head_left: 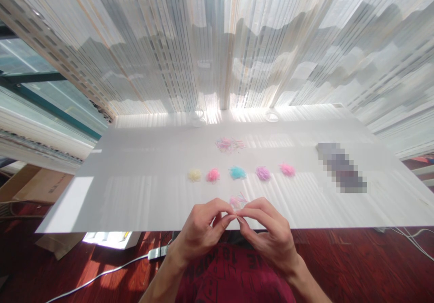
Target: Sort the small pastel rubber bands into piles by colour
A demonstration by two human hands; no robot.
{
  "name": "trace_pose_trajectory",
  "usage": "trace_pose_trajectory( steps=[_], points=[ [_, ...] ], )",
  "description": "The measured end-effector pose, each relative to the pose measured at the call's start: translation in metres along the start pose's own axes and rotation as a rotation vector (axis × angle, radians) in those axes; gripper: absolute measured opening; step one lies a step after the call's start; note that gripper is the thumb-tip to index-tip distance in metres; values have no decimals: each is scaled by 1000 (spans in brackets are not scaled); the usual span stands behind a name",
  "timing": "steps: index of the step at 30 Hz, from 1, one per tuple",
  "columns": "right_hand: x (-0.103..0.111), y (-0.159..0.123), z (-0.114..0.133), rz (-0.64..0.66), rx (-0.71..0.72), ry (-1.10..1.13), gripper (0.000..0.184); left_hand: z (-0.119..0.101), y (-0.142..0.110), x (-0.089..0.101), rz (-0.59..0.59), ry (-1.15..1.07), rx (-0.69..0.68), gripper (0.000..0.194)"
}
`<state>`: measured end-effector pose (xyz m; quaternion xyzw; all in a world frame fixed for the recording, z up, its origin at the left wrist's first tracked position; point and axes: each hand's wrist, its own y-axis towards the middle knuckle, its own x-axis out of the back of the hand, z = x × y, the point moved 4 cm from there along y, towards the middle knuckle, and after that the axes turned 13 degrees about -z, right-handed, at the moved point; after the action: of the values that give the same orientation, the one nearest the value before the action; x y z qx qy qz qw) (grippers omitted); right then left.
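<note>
My left hand [205,224] and my right hand [269,225] meet at the table's near edge. Thumb and forefinger of each are pinched together, fingertips almost touching. Whatever lies between them is too small to make out. Just beyond the fingertips is a small mixed pile of thin pink and pale strands [238,200]. Farther in, separate heaps of similar strands form a row: yellow [194,175], coral pink [213,175], turquoise [238,172], purple [263,173] and pink [287,170]. Behind them a looser mixed pile [226,144] spreads to the right.
The white table [142,203] reaches back to sheer striped curtains [217,45]. A clear jar [198,117] and a round clear lid [271,117] stand at its far edge. A blurred-out dark object [342,167] lies at right. Cardboard boxes [44,183] sit on the floor at left.
</note>
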<state>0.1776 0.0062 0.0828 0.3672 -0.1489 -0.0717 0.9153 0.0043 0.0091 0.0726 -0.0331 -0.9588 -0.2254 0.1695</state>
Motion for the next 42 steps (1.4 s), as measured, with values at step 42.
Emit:
trace_pose_trajectory(
  steps=[42],
  points=[
    [-5,-10,-34,293,-516,431,9,-2,6,-18,207,-299,425,21]
  ],
)
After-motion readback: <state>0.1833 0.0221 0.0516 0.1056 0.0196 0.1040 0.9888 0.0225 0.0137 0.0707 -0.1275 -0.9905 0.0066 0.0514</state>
